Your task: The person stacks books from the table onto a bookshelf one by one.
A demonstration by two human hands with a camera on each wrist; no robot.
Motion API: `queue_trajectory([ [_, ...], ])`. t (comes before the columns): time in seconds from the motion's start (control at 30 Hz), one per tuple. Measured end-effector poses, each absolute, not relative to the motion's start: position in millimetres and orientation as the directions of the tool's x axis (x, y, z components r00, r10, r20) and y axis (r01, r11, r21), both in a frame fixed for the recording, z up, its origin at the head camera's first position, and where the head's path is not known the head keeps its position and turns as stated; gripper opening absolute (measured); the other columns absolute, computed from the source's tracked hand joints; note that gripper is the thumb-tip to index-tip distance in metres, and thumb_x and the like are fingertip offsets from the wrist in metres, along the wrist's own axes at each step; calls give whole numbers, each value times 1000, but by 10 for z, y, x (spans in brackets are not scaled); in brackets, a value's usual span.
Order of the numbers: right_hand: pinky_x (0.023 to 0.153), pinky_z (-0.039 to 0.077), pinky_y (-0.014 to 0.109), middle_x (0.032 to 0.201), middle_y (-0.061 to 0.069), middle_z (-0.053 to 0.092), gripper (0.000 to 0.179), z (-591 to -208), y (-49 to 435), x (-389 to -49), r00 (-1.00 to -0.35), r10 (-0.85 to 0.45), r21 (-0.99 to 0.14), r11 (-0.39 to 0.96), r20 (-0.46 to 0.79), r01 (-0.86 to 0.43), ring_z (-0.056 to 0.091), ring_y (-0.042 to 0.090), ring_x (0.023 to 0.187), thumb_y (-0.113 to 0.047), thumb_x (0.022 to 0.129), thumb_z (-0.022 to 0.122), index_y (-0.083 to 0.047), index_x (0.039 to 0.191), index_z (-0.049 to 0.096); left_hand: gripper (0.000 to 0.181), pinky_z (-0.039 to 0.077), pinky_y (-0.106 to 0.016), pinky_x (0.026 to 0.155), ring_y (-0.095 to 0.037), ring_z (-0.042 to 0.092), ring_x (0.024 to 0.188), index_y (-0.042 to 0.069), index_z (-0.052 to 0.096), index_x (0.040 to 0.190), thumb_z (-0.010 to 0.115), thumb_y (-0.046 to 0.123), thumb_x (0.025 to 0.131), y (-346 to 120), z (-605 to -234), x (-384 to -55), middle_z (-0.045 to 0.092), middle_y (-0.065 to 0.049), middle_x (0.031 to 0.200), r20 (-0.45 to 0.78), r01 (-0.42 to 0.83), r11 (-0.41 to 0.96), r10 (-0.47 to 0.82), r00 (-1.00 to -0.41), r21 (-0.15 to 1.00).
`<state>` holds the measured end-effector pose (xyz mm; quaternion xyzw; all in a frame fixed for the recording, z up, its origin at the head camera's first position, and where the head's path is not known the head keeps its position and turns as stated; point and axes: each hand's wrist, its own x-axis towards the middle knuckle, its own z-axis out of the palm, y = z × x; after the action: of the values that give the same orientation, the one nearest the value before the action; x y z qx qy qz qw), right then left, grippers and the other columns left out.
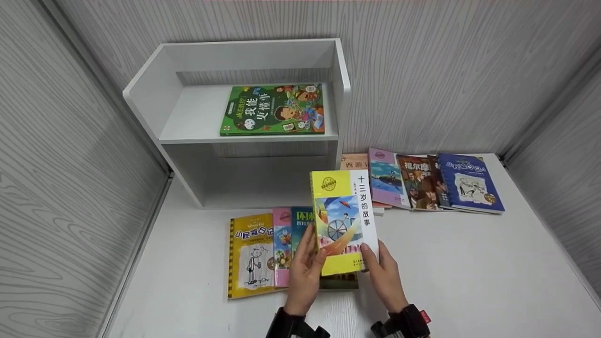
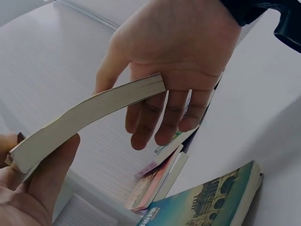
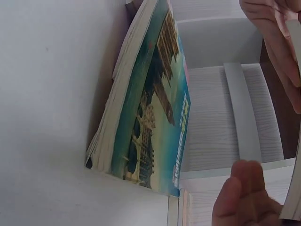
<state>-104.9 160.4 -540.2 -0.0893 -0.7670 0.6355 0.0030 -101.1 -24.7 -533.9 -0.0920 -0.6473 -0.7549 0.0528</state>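
Note:
A yellow-and-white paperback book is held up between my two hands, its illustrated cover facing me. My left hand grips its lower left side, with the thumb at the cover and the fingers behind. On the opposite side my right hand pinches the lower right edge, thumb on the front. The left wrist view shows the book's page edge bowed slightly between the hands. Beneath the held book lie a teal book, a pink-edged book and a yellow comic book, overlapping in a row.
A white two-level shelf stands at the back, with a green picture book lying on its upper board. To its right lie several overlapping books, including a purple-edged book, a brown book and a blue book.

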Motion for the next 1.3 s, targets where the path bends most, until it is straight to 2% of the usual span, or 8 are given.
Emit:
queue_trajectory([
  [0.1,78,54,35,106,12,70,53,-5366,1603,-1043,-988,133,-981,167,-81,103,64,20,90,-37,110,53,-4,151,47,64,38,-36,117,-31,36,151,0,22,164,53,12,109,-241,-5349,-1015,30,-19,167,233,223,-175,37,-972,959],
  [0.33,83,57,29,117,15,68,51,-5267,1608,-1031,-995,102,-994,105,-24,34,68,19,99,-32,109,56,-5,151,45,64,36,-39,117,-37,27,154,3,23,164,54,12,109,-259,-5363,-1028,22,-20,169,213,207,-179,17,-977,962],
  [0.4,83,59,30,117,16,68,48,-5243,1609,-1023,-996,89,-996,90,1,7,69,19,99,-29,110,55,-5,150,45,64,36,-40,117,-40,29,152,1,23,164,54,9,108,-266,-5363,-1035,22,-24,168,229,224,-167,12,-973,960],
  [0.53,82,60,32,117,18,69,41,-5208,1633,-1016,-993,63,-992,88,95,-90,72,20,97,-20,111,53,-3,147,47,66,43,-38,113,-44,42,144,-4,21,162,56,3,106,-280,-5357,-1052,30,-30,163,255,249,-155,20,-967,956],
  [0.8,82,59,31,124,17,69,32,-5140,1734,-1029,-941,15,-912,251,339,-325,71,15,98,-6,108,56,-1,139,55,61,51,-35,108,-40,56,133,-9,30,156,60,5,105,-380,-5286,-1094,50,-30,148,259,253,-147,22,-966,956],
  [0.97,78,61,34,124,10,72,33,-5095,1804,-1031,-876,-31,-792,412,482,-450,71,12,102,1,101,63,-6,133,62,59,52,-40,106,-33,59,127,-5,33,155,62,4,104,-515,-5215,-1133,53,-24,142,305,301,-128,10,-952,945],
  [1.17,80,59,30,117,-2,73,37,-5022,1887,-1032,-803,-112,-671,489,585,-557,71,13,103,5,96,68,-13,128,66,63,54,-40,101,-24,62,120,-4,34,154,67,2,100,-706,-5144,-1191,57,-21,136,432,431,31,-49,-900,902],
  [1.3,84,56,22,114,-5,71,39,-4979,1935,-1047,-780,-164,-637,488,605,-596,70,12,101,6,95,69,-15,127,66,74,53,-42,103,-27,61,124,-1,30,159,71,9,99,-840,-5155,-1217,57,-17,139,528,510,244,-10,-849,825],
])
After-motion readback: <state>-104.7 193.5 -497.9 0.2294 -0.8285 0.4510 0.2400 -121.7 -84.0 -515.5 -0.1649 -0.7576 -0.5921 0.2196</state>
